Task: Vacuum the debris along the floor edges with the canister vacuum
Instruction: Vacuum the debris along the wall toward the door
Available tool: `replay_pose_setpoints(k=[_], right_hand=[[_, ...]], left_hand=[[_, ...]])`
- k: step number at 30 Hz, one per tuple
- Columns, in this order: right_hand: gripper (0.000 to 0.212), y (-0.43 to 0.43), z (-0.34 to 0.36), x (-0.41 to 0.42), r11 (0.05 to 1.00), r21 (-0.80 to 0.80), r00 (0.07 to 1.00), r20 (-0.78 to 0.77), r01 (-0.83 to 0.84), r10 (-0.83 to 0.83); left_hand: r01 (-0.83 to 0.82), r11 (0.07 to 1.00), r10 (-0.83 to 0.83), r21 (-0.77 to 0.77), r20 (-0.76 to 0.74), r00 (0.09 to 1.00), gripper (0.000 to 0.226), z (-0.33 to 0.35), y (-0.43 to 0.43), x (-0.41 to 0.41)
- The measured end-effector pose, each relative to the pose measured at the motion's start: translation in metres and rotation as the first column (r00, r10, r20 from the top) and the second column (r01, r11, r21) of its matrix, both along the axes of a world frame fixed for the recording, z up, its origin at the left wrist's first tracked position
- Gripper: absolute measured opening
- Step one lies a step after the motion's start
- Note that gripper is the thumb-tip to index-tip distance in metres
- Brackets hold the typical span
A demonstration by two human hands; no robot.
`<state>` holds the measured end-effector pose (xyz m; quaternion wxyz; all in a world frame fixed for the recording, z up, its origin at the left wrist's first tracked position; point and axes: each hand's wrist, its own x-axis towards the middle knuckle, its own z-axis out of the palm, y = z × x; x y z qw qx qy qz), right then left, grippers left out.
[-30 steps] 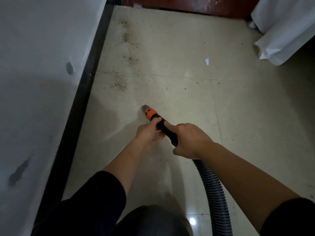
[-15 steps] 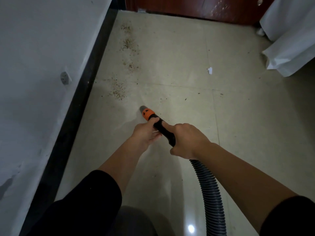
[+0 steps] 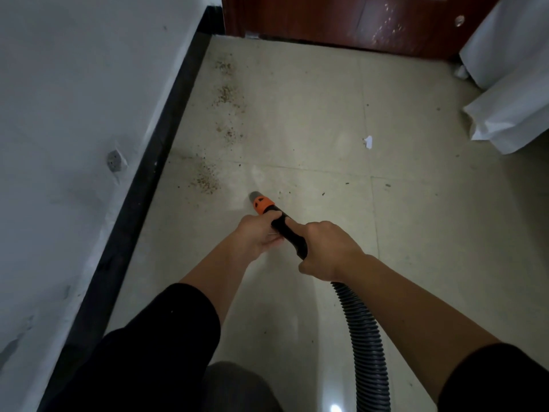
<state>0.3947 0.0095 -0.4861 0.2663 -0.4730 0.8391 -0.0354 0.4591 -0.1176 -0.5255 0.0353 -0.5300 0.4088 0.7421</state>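
Reaches forward and down with both arms, forearms bare below dark sleeves. Grips the rear of the black handle with the right hand, fingers wrapped round it, knuckles up. Holds the same handle further forward with the left hand, thumb over the top, fingers curled beneath, wrist straight.

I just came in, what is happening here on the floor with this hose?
A person is vacuuming along the wall edge. The left hand grips the vacuum handle just behind the orange collar, and the right hand grips it further back, where the ribbed hose begins. The grey nozzle tip points at the floor, close to the nearest debris patch but not on it. More debris patches lie along the black baseboard towards the door, not yet cleaned.
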Motion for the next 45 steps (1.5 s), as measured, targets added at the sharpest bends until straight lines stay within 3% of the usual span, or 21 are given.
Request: replay_pose_setpoints(k=[7, 15, 20, 29, 37, 45], right_hand=[[0.089, 0.007, 0.007, 0.003, 0.998, 0.067, 1.0, -0.024, -0.017, 0.019], [0.089, -0.002, 0.008, 0.008, 0.995, 0.098, 0.998, -0.064, -0.018, 0.024], [0.09, -0.022, 0.003, 0.01, 0.998, 0.063, 0.999, -0.045, 0.025, -0.022], [0.09, -0.039, -0.01, 0.007, 0.999, 0.021, 0.995, -0.087, 0.043, -0.041], [0.093, -0.007, -0.002, 0.016, 0.997, 0.076, 0.995, -0.1, 0.032, -0.025], [0.09, 0.033, 0.01, 0.03, 0.991, 0.121, 0.993, -0.106, 0.06, -0.047]], left_hand=[[0.062, 0.997, -0.061, 0.048, -0.012, 0.998, 0.027, -0.002, 0.0, 0.002], [0.024, 0.998, -0.021, 0.053, -0.059, 0.998, 0.027, -0.014, -0.003, 0.01], [0.009, 1.0, -0.008, 0.009, -0.065, 0.998, 0.035, -0.021, -0.022, 0.007], [-0.07, 0.998, 0.068, -0.007, -0.126, 0.99, 0.024, -0.033, -0.035, 0.004], [0.032, 0.998, -0.024, 0.054, -0.144, 0.989, 0.023, -0.027, -0.012, 0.013], [0.158, 0.986, -0.155, 0.05, -0.064, 0.986, 0.019, -0.024, 0.021, 0.014]])
